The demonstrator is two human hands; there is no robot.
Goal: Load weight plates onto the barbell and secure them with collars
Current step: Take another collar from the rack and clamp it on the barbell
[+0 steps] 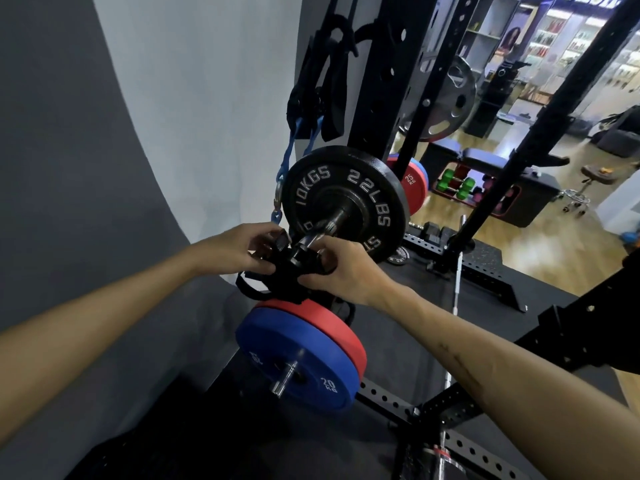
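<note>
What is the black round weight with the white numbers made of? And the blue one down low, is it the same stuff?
The black weight plate looks like cast metal, probably iron, painted black: hard thin rim, raised white lettering, dull sheen. The blue weight plate looks different, likely rubber or rubber-coated: thick, matte, evenly coloured, with rounded edges. Its core isn't visible.

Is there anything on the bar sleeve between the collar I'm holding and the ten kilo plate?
Nothing visible. Both the left hand and the right hand are on the black collar at the sleeve's end, and the short stretch of bare barbell sleeve up to the 10 kg plate looks clear.
</note>
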